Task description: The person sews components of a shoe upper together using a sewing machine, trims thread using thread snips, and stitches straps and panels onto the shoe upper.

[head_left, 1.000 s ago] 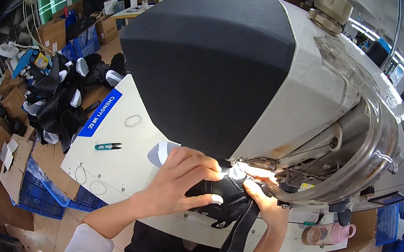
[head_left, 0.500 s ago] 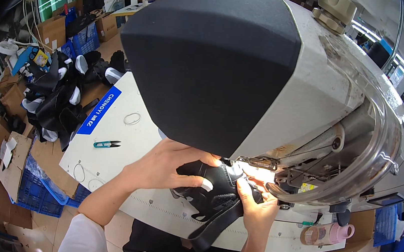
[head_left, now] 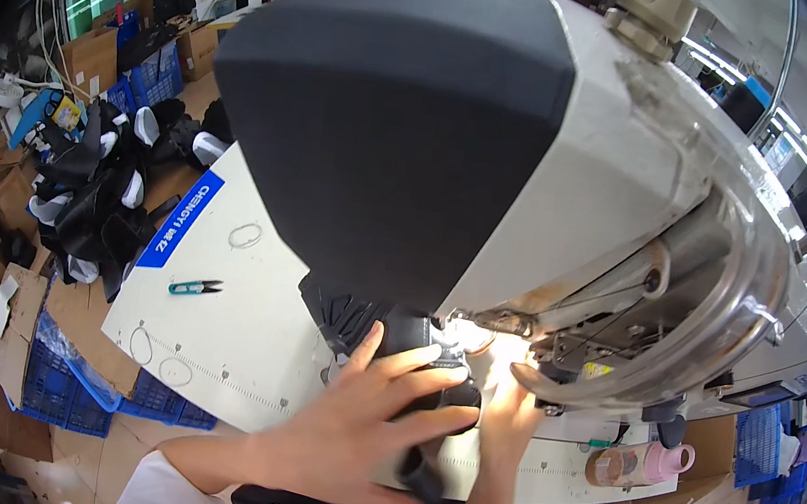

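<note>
A black shoe upper (head_left: 404, 333) with white lining and a loose strap lies under the head of a sewing machine (head_left: 376, 148). My left hand (head_left: 352, 427) rests across it, its fingers spread over the black material. The left thumb, with a white tip, stretches toward the table's near edge and is smeared by motion. Close to the lit needle area, my right hand (head_left: 509, 416) reaches up at the upper's right side. Glare washes out the right fingertips, so their grip cannot be made out. The machine head hides the upper's far part.
Teal thread snips (head_left: 195, 287) and loose thread loops (head_left: 245, 236) lie on the white table (head_left: 252, 334), left of the machine. A pink-capped bottle (head_left: 639, 464) lies at the right. Piled black-and-white shoe pieces (head_left: 99, 185) and blue crates (head_left: 69, 387) stand beyond the left edge.
The shoe upper has turned, with its laced-looking part now at the far left. My left hand has moved nearer and spread its fingers. The right hand has shifted slightly within the view.
</note>
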The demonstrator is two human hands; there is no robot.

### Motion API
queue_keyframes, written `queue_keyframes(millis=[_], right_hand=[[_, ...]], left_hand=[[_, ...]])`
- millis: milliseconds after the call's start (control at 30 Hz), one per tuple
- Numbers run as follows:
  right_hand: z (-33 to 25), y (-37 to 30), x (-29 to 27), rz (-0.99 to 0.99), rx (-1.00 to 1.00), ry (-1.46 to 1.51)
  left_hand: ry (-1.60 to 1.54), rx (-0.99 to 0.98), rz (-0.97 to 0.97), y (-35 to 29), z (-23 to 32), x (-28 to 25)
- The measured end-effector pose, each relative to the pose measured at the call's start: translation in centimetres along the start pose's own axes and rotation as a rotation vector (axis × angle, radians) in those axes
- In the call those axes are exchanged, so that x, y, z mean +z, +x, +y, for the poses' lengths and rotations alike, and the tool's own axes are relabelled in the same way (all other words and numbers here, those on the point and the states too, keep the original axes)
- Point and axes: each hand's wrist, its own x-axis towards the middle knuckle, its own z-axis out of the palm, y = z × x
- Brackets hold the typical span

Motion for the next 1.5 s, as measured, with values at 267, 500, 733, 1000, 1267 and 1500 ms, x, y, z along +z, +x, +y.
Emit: queue_keyframes(millis=[267,500,733,1000,1267,1500], right_hand=[[10.6,6.1,-1.8,-0.358,0.006,0.336],[10.1,4.9,0.0,-0.285,0.316,0.908],[7.2,3.7,1.5,-0.205,0.194,0.960],[5.3,1.4,2.7,0.074,0.461,0.971],[3.4,1.8,3.9,0.044,-0.164,0.562],[4.0,1.6,3.5,0.019,0.040,0.601]], left_hand=[[0.164,0.079,0.385,-0.2,-2.3,6.9],[0.028,0.107,0.323,-0.5,-3.3,5.3],[-0.044,0.101,0.270,-0.4,-3.6,3.5],[-0.315,-0.084,0.101,-1.1,-6.6,1.6],[-0.442,-0.109,0.072,-0.5,-7.8,0.8],[-0.575,-0.143,-0.003,0.3,-8.8,-0.1]])
